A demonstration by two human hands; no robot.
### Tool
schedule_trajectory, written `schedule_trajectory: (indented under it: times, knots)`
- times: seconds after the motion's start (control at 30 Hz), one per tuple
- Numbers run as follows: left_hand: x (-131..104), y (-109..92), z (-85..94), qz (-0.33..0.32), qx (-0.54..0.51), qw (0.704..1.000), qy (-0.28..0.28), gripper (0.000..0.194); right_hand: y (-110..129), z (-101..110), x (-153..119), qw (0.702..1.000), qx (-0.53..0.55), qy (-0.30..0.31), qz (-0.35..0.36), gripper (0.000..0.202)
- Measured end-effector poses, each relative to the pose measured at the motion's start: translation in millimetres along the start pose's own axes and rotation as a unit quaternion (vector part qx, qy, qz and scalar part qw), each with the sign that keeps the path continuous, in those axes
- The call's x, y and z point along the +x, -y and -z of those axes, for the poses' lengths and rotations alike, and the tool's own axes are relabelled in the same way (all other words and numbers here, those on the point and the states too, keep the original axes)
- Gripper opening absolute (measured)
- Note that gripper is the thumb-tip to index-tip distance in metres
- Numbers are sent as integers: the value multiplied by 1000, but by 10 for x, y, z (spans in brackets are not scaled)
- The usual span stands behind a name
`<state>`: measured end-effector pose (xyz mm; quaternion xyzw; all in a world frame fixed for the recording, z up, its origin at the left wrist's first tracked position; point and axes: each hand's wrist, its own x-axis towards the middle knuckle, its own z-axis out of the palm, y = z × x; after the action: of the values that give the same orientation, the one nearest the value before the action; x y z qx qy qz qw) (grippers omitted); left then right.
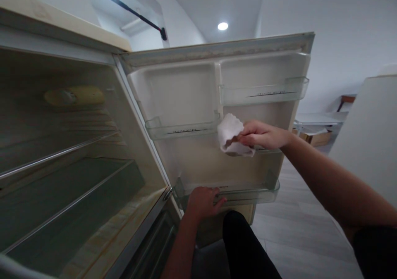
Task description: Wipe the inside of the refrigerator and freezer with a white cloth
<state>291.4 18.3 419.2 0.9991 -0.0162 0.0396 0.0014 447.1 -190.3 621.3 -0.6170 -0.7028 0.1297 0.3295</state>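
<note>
My right hand (pixel 259 134) is closed on a crumpled white cloth (pixel 230 131), held in front of the inner side of the open fridge door (pixel 186 84). Low on the door, my left hand (pixel 204 202) rests at the clear bottom door shelf (pixel 248 195), its fingers apart and nothing visible in them. Two more clear shelves sit higher on the door: one on the left (pixel 182 130) and one at the upper right (pixel 263 94).
The fridge interior (pixel 93 146), with glass shelves and yellowed stains along its lower edge, opens on the left. Beyond the door are a cardboard box (pixel 318 138), a low white table (pixel 322 118) and a pale panel (pixel 369 134). My knee (pixel 235 225) is beneath the door shelf.
</note>
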Motion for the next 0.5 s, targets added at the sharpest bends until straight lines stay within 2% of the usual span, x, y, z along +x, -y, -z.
schedule_trajectory:
  times: [0.03,0.1,0.17,0.23,0.33,0.4,0.5]
  knots:
    - [-4,0,5,-2,-1,1000,-1,51,3,-32,48,1000,-1,2,12,43]
    - [-6,1,10,-3,-2,1000,-5,51,5,-84,118,999,-28,-37,12,39]
    - [-2,3,9,-6,-3,1000,-4,52,-7,-128,152,990,-101,-96,-14,28]
    - [4,3,3,-5,-5,1000,-1,52,-29,-171,151,969,-207,-127,-55,23]
    - [11,1,-12,-2,-3,1000,-9,53,-60,-234,97,917,-372,-97,-101,27]
    - [12,1,-22,-6,-2,1000,-16,53,-69,-261,27,891,-435,-66,-115,26]
    - [13,5,-30,-7,1,1000,-16,53,-82,-254,-141,885,-446,-53,-126,21]
